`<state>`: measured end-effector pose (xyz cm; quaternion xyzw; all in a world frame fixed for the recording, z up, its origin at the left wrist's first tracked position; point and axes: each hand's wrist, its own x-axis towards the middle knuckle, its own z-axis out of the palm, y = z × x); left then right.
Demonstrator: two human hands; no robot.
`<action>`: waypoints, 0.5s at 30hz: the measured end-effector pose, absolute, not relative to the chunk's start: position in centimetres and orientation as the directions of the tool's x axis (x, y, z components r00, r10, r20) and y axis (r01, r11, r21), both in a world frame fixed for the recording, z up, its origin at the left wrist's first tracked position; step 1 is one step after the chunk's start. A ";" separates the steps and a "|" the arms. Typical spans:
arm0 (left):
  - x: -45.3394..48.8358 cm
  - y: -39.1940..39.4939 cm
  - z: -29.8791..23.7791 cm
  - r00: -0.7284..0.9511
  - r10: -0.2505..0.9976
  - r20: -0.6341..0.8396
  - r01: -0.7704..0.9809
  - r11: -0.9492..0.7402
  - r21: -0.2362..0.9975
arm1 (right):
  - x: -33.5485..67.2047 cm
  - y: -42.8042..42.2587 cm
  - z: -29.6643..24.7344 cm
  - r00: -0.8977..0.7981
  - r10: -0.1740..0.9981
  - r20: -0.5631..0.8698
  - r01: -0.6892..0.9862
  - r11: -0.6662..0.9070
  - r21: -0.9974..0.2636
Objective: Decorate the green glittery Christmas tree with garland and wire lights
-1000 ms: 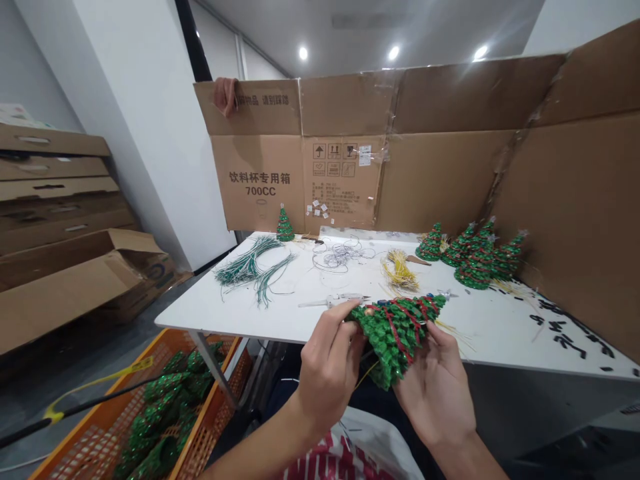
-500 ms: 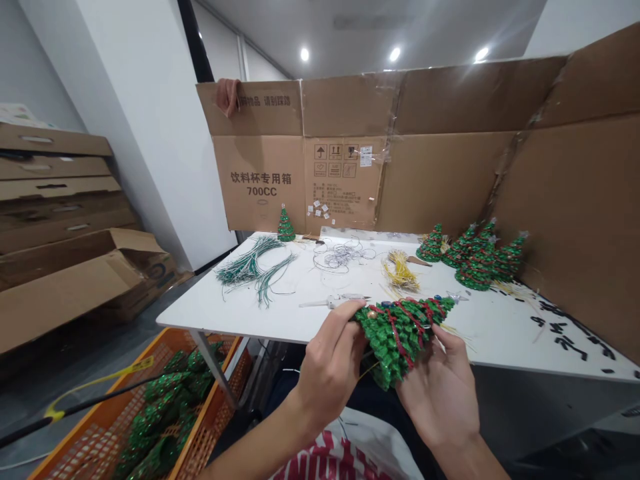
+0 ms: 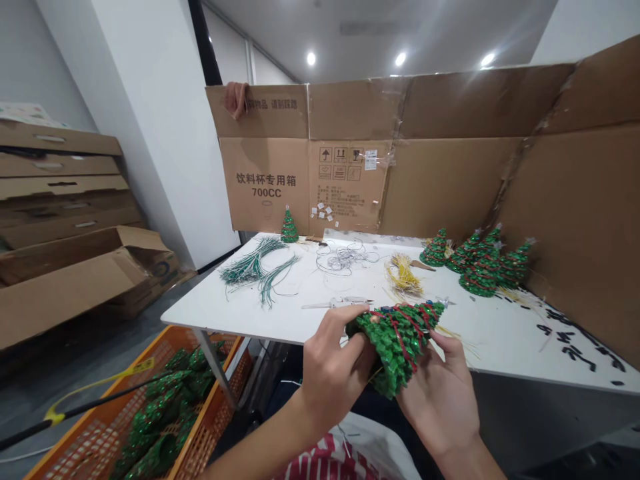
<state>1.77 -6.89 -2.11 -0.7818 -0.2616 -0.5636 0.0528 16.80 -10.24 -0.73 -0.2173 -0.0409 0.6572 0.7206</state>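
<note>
Both my hands hold a small green Christmas tree (image 3: 400, 340) on its side over the table's front edge. Red trim winds round it, small baubles dot it, and a silver star tips its right end. My left hand (image 3: 335, 357) is closed on the wide base at the left, its fingertips partly hidden by the base. Under the right side, my right hand (image 3: 443, 380) supports the tree, thumb pressed near the tip. Just beyond lies a white pen-like tool (image 3: 345, 303) on the white table (image 3: 300, 327).
Green wire ties (image 3: 250, 263), a thin wire tangle (image 3: 343, 259) and yellow ties (image 3: 406, 275) lie behind. Finished-looking trees (image 3: 479, 270) stand at the right near black bits (image 3: 570, 340); one small tree (image 3: 289, 227) stands back left. Cardboard (image 3: 450, 180) walls the table. An orange crate (image 3: 200, 440) holds green trees.
The tree has turned slightly in my hands, its base tilting more toward me and its tip shifting left. My left fingers have curled further round the base. The camera view has shifted slightly.
</note>
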 end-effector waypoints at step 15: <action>2.1 -6.7 -2.6 0.199 0.348 0.916 0.406 -0.880 0.246 | 17.1 -10.1 -2.0 -0.039 0.989 -0.143 -0.942 -0.084 -0.324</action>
